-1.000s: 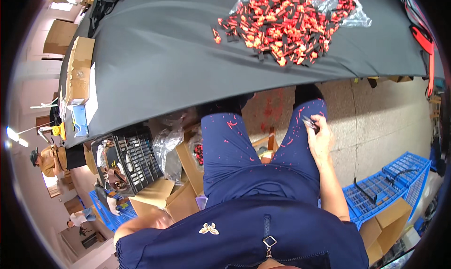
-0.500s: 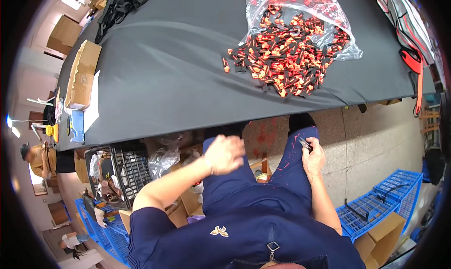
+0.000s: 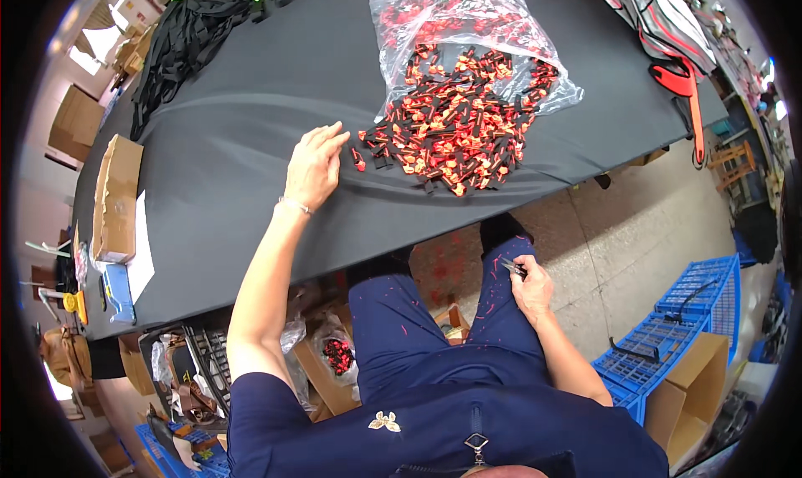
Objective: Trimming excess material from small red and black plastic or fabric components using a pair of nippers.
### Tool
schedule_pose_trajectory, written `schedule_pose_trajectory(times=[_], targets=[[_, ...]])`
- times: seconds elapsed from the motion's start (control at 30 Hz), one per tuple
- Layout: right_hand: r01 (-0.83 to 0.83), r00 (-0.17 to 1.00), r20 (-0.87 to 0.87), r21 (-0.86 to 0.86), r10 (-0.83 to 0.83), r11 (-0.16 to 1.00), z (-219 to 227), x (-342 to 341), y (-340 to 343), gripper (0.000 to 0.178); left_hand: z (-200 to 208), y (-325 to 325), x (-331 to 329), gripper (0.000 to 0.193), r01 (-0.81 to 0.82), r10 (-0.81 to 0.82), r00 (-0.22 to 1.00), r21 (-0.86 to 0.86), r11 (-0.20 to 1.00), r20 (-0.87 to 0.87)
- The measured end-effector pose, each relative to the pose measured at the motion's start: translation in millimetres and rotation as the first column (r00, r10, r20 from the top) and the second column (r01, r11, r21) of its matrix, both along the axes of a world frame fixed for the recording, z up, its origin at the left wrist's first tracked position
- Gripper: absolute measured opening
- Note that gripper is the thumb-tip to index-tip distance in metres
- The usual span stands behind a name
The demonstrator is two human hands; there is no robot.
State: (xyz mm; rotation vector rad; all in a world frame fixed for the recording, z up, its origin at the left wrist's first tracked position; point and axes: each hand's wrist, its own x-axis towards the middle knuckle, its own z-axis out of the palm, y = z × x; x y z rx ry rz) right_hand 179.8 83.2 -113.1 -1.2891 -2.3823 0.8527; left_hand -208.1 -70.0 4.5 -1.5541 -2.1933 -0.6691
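My left hand (image 3: pixel 316 167) is over the black-covered table (image 3: pixel 242 202), fingers stretched forward and nothing visible in them. Just right of its fingertips lies one small black-and-orange piece (image 3: pixel 357 160), at the left edge of a heap of similar pieces (image 3: pixel 455 123). The heap spills from the mouth of a clear plastic bag (image 3: pixel 459 15). My right hand (image 3: pixel 535 290) is at my right thigh, closed around a small pair of thread snips (image 3: pixel 511 267) whose blades point up and left. Short red thread scraps lie on my trousers (image 3: pixel 393 298).
Black straps (image 3: pixel 188 52) lie at the table's far left, a cardboard box (image 3: pixel 117 198) nearer. A red-and-black strap (image 3: pixel 693 102) hangs over the right edge. Blue plastic crates (image 3: pixel 668 319) stand at my right. Below left, an open carton (image 3: pixel 322 378) holds a bag of red-and-black pieces (image 3: pixel 338 354).
My left hand has gone from above my lap up onto the table beside the heap. My right hand still holds the snips at my thigh. The whole view has shifted.
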Motion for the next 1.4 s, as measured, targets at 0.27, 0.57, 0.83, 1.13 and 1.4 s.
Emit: schedule_pose_trajectory(times=[0.27, 0.57, 0.83, 1.13, 1.4], targets=[[0.034, 0.999, 0.023, 0.032, -0.035, 0.999, 0, 6, -5, 0.02, -13, 6, -15, 0.017, 0.102, -0.075, 0.973, -0.114, 0.988, 0.217], [0.114, 0.968, -0.226, 0.025, -0.106, 0.993, -11, 23, -14, 0.011, -2, -12, 15, 0.008, -0.075, 0.079, 0.924, -0.027, 0.997, 0.373], [-0.109, 0.764, -0.622, -0.39, -0.174, 0.914, 116, -42, -37, 0.024, 1, 13, 190, 0.017, -0.045, -0.307, -0.244, 0.306, 0.951, 0.92], [-0.304, 0.743, -0.618, -0.654, -0.258, 0.693, 131, -38, -39, 0.015, -15, 18, 255, 0.014, -0.037, -0.328, -0.433, 0.347, 0.937, 0.839], [-0.229, 0.78, -0.604, -0.517, -0.162, 0.825, 109, -33, -28, 0.019, -16, 5, 261, 0.016, -0.078, -0.271, -0.489, 0.268, 0.96, 0.829]])
